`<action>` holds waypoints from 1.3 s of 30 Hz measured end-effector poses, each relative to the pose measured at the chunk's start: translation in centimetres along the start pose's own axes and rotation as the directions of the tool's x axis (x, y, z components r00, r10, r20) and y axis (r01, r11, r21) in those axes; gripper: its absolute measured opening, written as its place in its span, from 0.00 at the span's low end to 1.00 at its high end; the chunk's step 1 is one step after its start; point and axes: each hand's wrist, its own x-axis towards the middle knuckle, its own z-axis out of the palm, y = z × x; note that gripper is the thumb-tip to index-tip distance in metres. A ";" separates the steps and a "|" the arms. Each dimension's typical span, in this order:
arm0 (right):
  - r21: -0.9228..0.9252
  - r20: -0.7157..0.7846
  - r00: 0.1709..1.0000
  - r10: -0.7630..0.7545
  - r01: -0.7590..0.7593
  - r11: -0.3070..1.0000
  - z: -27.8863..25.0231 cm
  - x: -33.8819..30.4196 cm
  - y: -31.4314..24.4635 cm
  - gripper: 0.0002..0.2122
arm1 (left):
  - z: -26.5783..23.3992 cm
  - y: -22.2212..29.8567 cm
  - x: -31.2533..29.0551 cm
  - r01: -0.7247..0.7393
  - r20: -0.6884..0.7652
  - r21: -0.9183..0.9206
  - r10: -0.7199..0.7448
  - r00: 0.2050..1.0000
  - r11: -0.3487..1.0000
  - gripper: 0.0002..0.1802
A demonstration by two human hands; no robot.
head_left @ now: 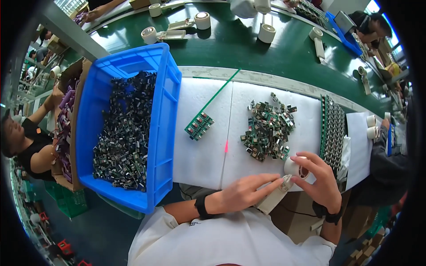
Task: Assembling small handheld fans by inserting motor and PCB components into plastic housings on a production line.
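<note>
Near the table's front edge is a cream-white handheld device housing [271,200], with a round, cup-like head and a flat handle slanting toward my body. My right hand [323,184] curls its thumb and fingers around the head. Closed on the neck where handle meets head are the fingers of my left hand [242,193]; its thumb is hidden. Any small part at those fingertips is too small to make out. Just beyond my hands lies a loose pile of small green circuit boards [268,128] with metal connectors.
A blue crate [171,97] full of small boards stands at left, beside a cardboard box [82,115] of purple parts. A joined board panel [199,126] lies mid-table, more panels [333,133] at right. Similar housings [266,33] sit on the green conveyor [230,44]. Co-workers flank both sides.
</note>
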 end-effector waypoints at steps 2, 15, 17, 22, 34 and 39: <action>0.162 0.296 0.955 0.004 -0.054 0.985 -2.0 0.9 -0.2 0.25 | -1.4 0.2 0.3 -0.048 0.031 0.029 0.047 0.998 0.998 0.26; -0.376 -0.138 0.984 0.115 -0.159 0.913 -4.4 30.3 15.5 0.24 | -2.8 2.5 1.2 0.176 -0.116 0.476 -0.137 0.984 0.862 0.22; -0.503 -0.009 0.927 0.375 -0.329 0.799 -3.1 33.4 14.1 0.25 | -3.3 2.9 1.1 0.179 -0.124 0.449 -0.137 0.983 0.876 0.22; -0.238 -0.171 0.984 0.045 -0.086 0.967 3.6 36.8 6.6 0.30 | -3.4 3.8 0.9 0.153 -0.102 0.424 -0.120 0.987 0.893 0.22; -0.115 -0.029 0.996 -0.081 0.077 0.990 3.7 32.8 3.5 0.31 | -3.4 3.9 -0.4 0.163 -0.078 0.342 -0.145 0.986 0.925 0.17; 0.746 0.081 0.990 -0.113 0.015 0.666 -1.7 24.5 1.1 0.32 | -1.6 2.6 0.5 0.191 -0.128 0.232 -0.164 0.978 0.954 0.17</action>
